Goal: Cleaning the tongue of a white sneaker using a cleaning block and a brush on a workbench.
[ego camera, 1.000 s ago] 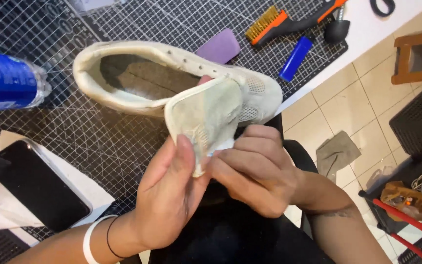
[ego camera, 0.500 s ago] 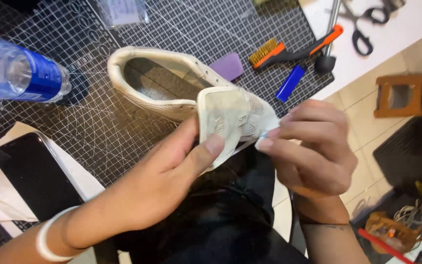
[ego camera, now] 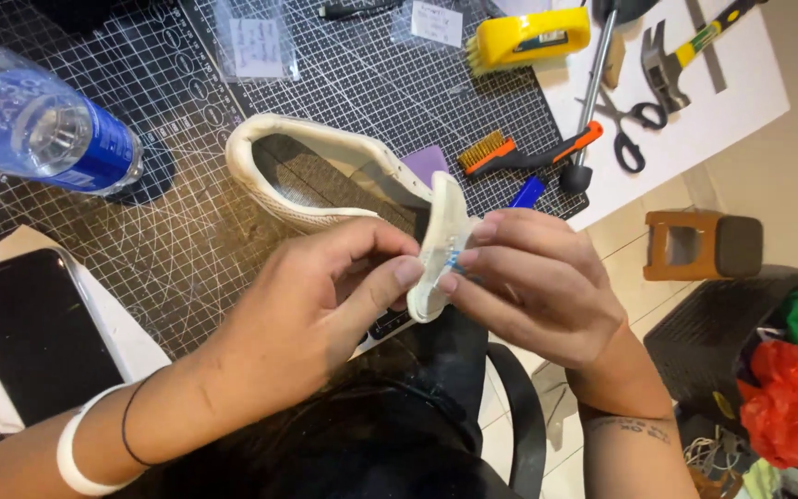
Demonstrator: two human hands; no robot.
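Since the earlier frame, the tongue of the cream shoe has been turned edge-on. It is pinched by the left hand and the right hand, both grips closed on it. The shoe lies on the gridded mat on the table, near a water bottle and a phone.

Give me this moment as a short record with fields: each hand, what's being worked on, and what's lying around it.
left hand: pinches the shoe tongue from the left
right hand: pinches the tongue's other side, a small blue bit at the fingertips
shoe: off-white, on the cutting mat, opening up
bottle: lying at far left
phone: dark screen, lower left
tools: wire brush, scissors, hammer
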